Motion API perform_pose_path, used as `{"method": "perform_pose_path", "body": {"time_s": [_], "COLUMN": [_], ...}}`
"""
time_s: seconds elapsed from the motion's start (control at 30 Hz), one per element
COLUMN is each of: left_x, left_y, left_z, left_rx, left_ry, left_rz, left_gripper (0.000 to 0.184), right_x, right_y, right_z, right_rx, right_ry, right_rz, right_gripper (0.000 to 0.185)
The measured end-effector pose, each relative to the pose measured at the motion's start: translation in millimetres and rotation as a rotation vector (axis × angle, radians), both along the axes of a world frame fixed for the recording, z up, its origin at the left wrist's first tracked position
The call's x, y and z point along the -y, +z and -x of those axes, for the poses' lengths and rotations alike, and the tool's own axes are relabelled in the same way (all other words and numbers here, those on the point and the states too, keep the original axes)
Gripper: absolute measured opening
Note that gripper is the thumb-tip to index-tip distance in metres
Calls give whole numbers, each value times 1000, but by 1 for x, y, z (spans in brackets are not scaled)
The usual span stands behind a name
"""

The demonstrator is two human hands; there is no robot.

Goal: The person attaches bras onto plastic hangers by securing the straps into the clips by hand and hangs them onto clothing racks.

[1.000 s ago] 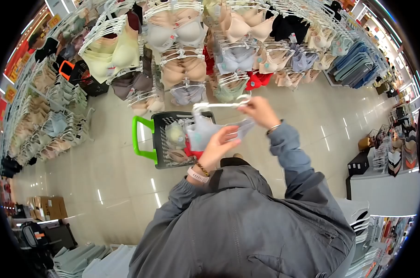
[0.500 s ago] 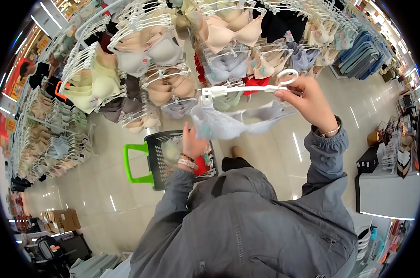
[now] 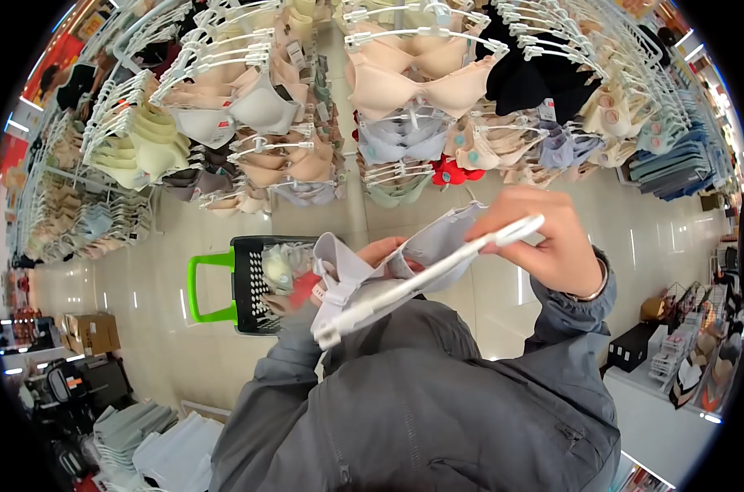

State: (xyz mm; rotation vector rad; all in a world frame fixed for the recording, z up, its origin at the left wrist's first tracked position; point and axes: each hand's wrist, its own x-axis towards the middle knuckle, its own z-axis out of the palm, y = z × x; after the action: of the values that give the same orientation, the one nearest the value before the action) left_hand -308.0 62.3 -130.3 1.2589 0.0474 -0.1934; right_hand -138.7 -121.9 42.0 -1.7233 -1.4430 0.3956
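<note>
A pale lavender bra [image 3: 450, 238] hangs from a white plastic hanger [image 3: 413, 283], turned so its inner side and straps face me. My right hand [image 3: 532, 234] is closed around the hanger near its right end. On the bra's far side, my left hand [image 3: 380, 249] is against the fabric near the middle, its fingers seeming to curl about it. The bra covers much of that hand, including most of the fingertips. Below and left stands a dark shopping basket [image 3: 247, 283] with a green handle [image 3: 193, 287], holding pale and red items.
Racks of hanging bras [image 3: 421, 90] stretch across the front. Folded blue clothes [image 3: 675, 164] lie at the right, near a white display counter [image 3: 659, 410]. A cardboard box [image 3: 91, 334] sits at the left. Another person [image 3: 77, 86] is at the far left.
The hanger has come down toward my body and tilted, its left end now lowest. My left hand has moved from above the basket to behind the bra. My view has shifted.
</note>
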Motion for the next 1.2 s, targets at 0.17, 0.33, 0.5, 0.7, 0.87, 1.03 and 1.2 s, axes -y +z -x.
{"method": "perform_pose_path", "body": {"time_s": [0.17, 0.33, 0.5, 0.7, 0.87, 1.03, 1.2], "left_x": [-12, -8, -23, -43, -33, -6, 26], "left_y": [-26, -42, -55, -216, -216, -242, -276], "left_z": [-30, -25, -22, 45, 121, 176, 201], "left_rx": [-408, -127, -344, -596, -529, -505, -496], "left_ry": [-111, 173, 126, 772, 989, 1207, 1433], "left_rz": [538, 943, 848, 748, 942, 940, 1052], "left_gripper": [56, 64, 58, 33, 37, 39, 31], "right_x": [9, 9, -10, -69, -104, -125, -147], "right_y": [15, 4, -30, -176, -289, -344, -356], "right_z": [-19, -34, -59, -119, -173, -212, -232], "right_rx": [110, 82, 87, -61, 77, 286, 341], "right_ry": [98, 193, 178, 54, -133, -256, -300], "right_rz": [-70, 7, 49, 138, 219, 206, 141], "right_gripper": [11, 16, 13, 15, 16, 13, 11]}}
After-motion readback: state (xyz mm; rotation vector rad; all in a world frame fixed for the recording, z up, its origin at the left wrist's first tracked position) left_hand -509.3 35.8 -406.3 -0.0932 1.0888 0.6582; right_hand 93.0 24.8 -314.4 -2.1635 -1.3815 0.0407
